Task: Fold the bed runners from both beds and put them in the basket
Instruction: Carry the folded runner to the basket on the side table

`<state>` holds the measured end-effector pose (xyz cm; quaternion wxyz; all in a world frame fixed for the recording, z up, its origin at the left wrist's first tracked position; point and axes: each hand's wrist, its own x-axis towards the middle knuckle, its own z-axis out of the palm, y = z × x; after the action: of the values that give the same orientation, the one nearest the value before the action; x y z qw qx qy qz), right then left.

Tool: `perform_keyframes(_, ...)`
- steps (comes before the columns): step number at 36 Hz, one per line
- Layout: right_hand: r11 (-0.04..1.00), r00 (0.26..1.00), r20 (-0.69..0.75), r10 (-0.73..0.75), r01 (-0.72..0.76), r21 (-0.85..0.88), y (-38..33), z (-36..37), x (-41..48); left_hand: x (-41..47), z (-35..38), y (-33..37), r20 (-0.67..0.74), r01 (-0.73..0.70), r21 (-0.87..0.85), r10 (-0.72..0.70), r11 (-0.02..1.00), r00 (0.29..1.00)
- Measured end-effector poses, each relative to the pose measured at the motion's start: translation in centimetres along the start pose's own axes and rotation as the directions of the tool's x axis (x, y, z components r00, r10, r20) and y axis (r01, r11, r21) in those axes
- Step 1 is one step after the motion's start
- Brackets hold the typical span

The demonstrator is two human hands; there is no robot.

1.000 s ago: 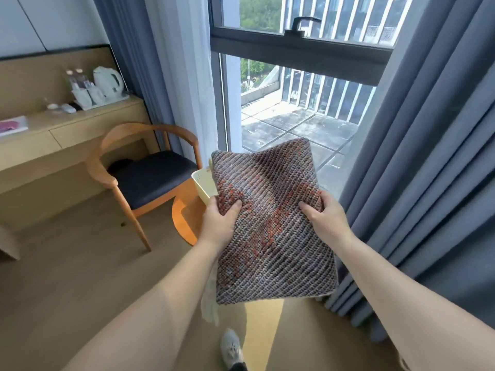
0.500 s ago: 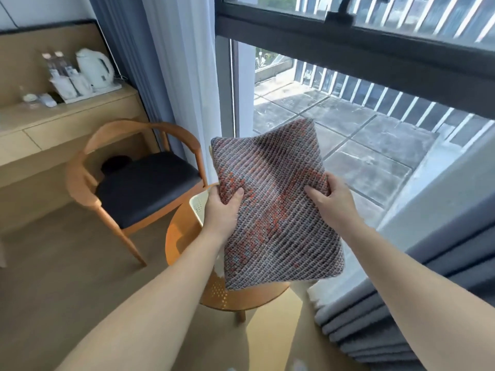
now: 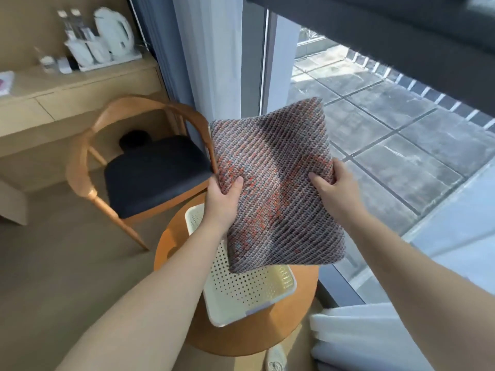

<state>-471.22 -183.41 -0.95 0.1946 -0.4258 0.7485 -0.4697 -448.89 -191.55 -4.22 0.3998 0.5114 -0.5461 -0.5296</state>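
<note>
Bed runner [image 3: 276, 183]: folded into a thick square pad of grey-and-orange knit. It is held in the air and tilted, far edge higher than near edge. From this view its near edge overlaps the basket [image 3: 249, 293]; whether the two touch cannot be told.

Left hand [image 3: 223, 202]: grips the runner's left edge, thumb on the top face, fingers hidden beneath.

Right hand [image 3: 334, 191]: grips the right edge, thumb on top, fingers curled round the side (only partly seen).

Basket: cream, perforated, rectangular, standing on the round wooden worktop [image 3: 294, 333], below the runner.

Surroundings: a wooden armchair [image 3: 150, 167] with a dark seat stands just left of the worktop. A white kettle [image 3: 115, 30] is at far back left (blurred). A white shoe [image 3: 276, 357] is on the floor at the worktop's near edge. A window lies to the right.
</note>
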Motion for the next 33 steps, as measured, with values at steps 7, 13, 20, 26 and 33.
perform_keyframes(7,0.986,0.977,0.158,0.145,-0.129,-0.108,5.1,7.5,0.0,0.8,-1.5,-8.7,-0.139,0.217,0.030,-0.211,0.976,0.968)
perform_keyframes(13,0.981,0.956,0.253,0.149,-0.111,-0.160,9.4,13.8,-2.8,-0.7,-2.7,-16.1,-0.243,0.388,0.056,-0.364,0.920,0.899)
perform_keyframes(20,0.955,0.911,0.343,0.228,-0.141,-0.261,12.7,17.9,-4.7,-2.1,-3.8,-19.9,-0.323,0.473,0.196,-0.399,0.859,0.858)
perform_keyframes(26,0.901,0.886,0.387,0.254,-0.072,-0.427,13.9,19.8,-4.3,-1.8,-3.6,-20.7,-0.310,0.472,0.322,-0.380,0.821,0.872)
perform_keyframes(33,0.679,0.841,0.511,0.176,0.272,-0.682,15.7,20.8,-4.7,-1.4,-2.4,-20.9,-0.278,0.405,0.600,-0.296,0.690,0.914)
